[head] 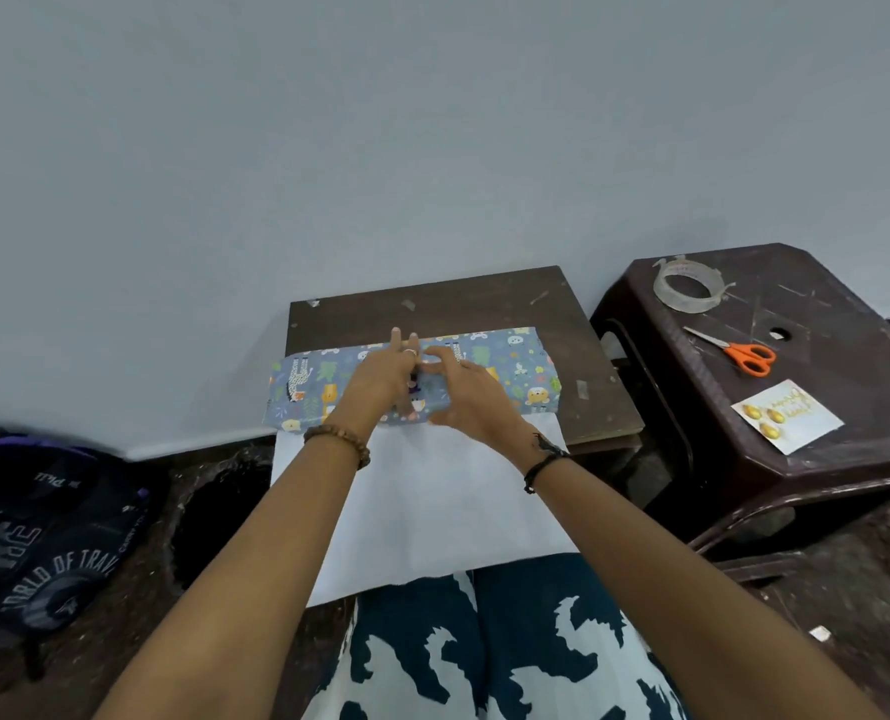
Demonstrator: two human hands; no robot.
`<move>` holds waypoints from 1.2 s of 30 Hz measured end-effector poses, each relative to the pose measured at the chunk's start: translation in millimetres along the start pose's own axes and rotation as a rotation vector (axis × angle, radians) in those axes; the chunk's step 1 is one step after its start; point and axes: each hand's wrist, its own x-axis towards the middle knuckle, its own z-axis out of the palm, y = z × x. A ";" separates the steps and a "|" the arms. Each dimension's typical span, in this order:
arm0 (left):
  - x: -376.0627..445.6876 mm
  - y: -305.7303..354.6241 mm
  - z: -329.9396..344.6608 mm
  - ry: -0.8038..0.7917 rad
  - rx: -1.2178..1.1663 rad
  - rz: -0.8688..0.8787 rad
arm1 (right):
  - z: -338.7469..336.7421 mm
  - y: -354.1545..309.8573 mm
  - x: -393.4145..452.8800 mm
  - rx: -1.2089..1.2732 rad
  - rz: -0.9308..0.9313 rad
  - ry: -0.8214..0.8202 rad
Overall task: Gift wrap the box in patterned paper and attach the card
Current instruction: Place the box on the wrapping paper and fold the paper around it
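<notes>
The patterned paper (510, 366) over the box is seen as smooth, printed on its blue face and plain matt white on its underside (432, 501). The small table (432, 304) is shown as dark wood, scuffed. The stool (848, 314) on the right is moulded dark plastic, scratched. The tape roll (688, 289) appears clear and glossy, the scissors (739, 351) metal-bladed with orange plastic handles, the card (787, 415) white paper with gold print.

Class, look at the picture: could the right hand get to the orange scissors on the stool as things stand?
Probably yes. The right hand rests on the wrapped box, holding nothing visible; the scissors lie uncovered on the stool to its right.
</notes>
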 end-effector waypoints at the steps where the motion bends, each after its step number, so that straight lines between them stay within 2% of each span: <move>1: 1.4 1.4 -3.0 -0.009 0.044 -0.004 | -4.9 -0.1 -0.6 0.085 0.019 -0.044; 3: 4.9 5.7 -7.1 -0.048 0.130 -0.039 | -12.8 4.2 0.5 0.270 0.069 -0.110; 6: 6.3 17.4 -14.8 -0.102 0.242 -0.071 | -33.7 22.8 4.6 0.327 0.180 0.014; 12: 25.5 28.8 -11.8 -0.068 0.466 -0.047 | -104.3 95.8 1.2 -0.266 0.402 0.284; 14: 32.0 27.4 -11.9 -0.102 0.659 0.034 | -123.8 120.4 3.9 -0.451 0.514 0.326; 15: 33.0 27.4 -13.5 -0.098 0.680 0.069 | -132.7 130.3 6.5 -0.518 0.581 0.340; 18: 30.1 27.3 -13.8 -0.123 0.608 0.010 | -153.3 153.5 13.0 -0.613 0.742 0.323; 23: 24.4 32.3 -21.1 -0.154 0.514 -0.089 | -158.8 174.7 21.3 -0.634 0.867 0.262; 30: 21.4 30.5 -22.6 -0.147 0.518 -0.065 | -135.7 157.5 25.5 -0.821 0.735 0.324; 32: 19.6 30.7 -23.9 -0.146 0.495 -0.056 | -123.0 146.3 26.0 -0.792 0.561 0.351; 34: 18.4 30.0 -23.5 -0.143 0.475 -0.047 | -105.5 135.2 23.7 -0.667 0.339 0.341; 36: 16.8 28.8 -22.8 -0.144 0.458 -0.041 | -89.2 123.3 16.8 -0.495 0.212 0.324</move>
